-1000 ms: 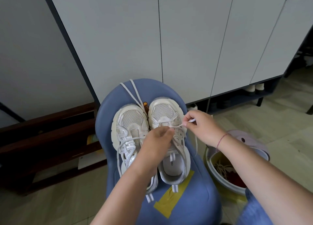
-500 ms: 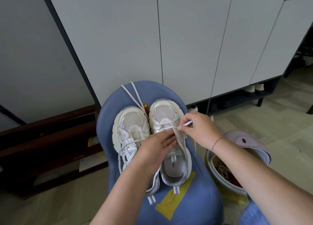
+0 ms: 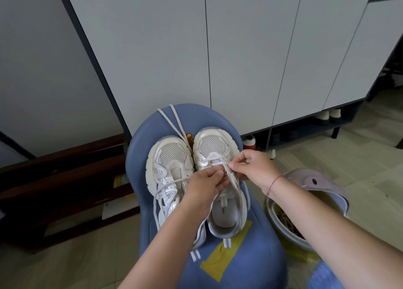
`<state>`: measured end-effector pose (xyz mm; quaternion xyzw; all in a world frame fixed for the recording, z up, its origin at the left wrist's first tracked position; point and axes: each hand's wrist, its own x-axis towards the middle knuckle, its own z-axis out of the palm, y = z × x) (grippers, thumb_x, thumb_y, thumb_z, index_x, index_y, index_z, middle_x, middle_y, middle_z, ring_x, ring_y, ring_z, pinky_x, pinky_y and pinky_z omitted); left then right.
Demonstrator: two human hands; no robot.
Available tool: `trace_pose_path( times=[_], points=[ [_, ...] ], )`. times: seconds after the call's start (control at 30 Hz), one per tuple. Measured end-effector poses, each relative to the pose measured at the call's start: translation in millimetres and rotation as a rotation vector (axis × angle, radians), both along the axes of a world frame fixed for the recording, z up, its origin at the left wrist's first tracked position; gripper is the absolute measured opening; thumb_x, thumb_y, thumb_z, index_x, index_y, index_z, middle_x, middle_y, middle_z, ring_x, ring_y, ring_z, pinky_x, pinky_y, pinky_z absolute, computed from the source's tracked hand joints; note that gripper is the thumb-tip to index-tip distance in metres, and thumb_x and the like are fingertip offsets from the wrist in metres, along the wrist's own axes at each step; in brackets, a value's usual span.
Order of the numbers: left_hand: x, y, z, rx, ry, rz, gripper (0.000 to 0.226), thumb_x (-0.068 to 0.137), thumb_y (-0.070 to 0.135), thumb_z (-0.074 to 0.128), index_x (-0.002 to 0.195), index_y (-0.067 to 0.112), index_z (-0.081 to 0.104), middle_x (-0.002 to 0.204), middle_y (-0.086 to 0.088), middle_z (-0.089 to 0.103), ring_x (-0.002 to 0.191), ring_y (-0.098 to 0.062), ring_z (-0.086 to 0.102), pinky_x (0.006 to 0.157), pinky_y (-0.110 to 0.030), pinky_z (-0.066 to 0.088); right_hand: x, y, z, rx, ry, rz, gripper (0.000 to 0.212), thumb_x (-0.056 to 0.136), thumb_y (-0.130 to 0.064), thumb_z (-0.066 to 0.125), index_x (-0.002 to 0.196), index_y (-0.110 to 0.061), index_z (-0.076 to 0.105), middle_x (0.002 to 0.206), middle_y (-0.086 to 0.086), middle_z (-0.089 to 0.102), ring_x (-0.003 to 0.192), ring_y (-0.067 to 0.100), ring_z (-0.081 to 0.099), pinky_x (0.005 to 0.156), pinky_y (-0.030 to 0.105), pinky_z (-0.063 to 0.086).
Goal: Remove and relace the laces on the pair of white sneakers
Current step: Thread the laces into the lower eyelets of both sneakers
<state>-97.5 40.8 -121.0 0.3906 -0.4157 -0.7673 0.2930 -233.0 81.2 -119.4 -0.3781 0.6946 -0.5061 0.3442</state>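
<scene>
blue chair [image 3: 250, 256] carries the pair, toes toward its far edge, heels toward the near edge. the two shoes touch side by side.

right-hand sneaker [image 3: 214, 146]: its lace [image 3: 234, 181] runs as one bar across the lowest eyelets, nearest the toe. the rows above look unthreaded and the tongue is open. the strands trail back toward the heel, and one hangs over the shoe's outer side.

right hand [image 3: 250, 169]: thumb and forefinger pinch a strand of the lace just at the eyelet row, other fingers curled. left hand [image 3: 202, 187]: fingers bent in over the tongue, and it appears to pinch the other strand. the exact contact is partly hidden by the knuckles.

left-hand sneaker [image 3: 170, 155]: a loose lace [image 3: 172, 118] lies slack across it, looping off the outer side. two runs go up over the chair's far edge. whether it is threaded through any eyelet i cannot tell.

judgement: relacing, early, first crossing on the right-hand shoe. the next move calls for steering the pinched tip into the next eyelet up while the left hand keeps its strand taut and the tongue flat. both strands need evening so the ends match.

also on the chair: a strip of yellow tape [image 3: 224, 254] near the near edge. on the floor by the chair's right side, a tub [image 3: 281, 230] with a lilac lid [image 3: 316, 184] tipped open.
</scene>
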Motion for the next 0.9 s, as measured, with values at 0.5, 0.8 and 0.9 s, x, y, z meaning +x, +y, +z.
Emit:
trace_pose_path(
  times=[0.5, 0.8, 0.9],
  points=[
    [-3.2, 5.8, -7.8, -0.258, -0.228, 0.099, 0.019, 0.097, 0.003, 0.059, 0.080, 0.007, 0.067, 0.068, -0.008, 0.073, 0.062, -0.017, 0.070, 0.069, -0.029, 0.060, 5.9, 24.1, 0.1, 0.036, -0.013, 0.044, 0.023, 0.075, -0.009, 0.078, 0.092, -0.008, 0.062, 0.084, 0.008, 0.069, 0.075, 0.017, 0.065, 0.076, 0.037, 0.057],
    [48.9, 33.8, 1.5, -0.534, -0.453, -0.322, 0.018, 0.095, 0.002, 0.059, 0.079, 0.004, 0.067, 0.060, -0.005, 0.065, 0.051, -0.014, 0.061, 0.060, -0.023, 0.054, 1.2, 21.6, -0.7, -0.011, -0.118, 0.021, 0.021, 0.077, -0.002, 0.075, 0.093, -0.006, 0.062, 0.092, 0.010, 0.065, 0.081, 0.021, 0.064, 0.074, 0.040, 0.059],
    [64.8, 41.0, -2.1, -0.485, -0.553, -0.599, 0.020, 0.093, 0.005, 0.064, 0.075, 0.011, 0.065, 0.064, -0.003, 0.066, 0.052, -0.010, 0.063, 0.058, -0.018, 0.052, 0.8, 23.2, 0.6, -0.002, -0.097, 0.058, 0.016, 0.078, -0.002, 0.074, 0.088, -0.009, 0.064, 0.083, 0.006, 0.065, 0.075, 0.017, 0.065, 0.071, 0.034, 0.060]
  ],
)
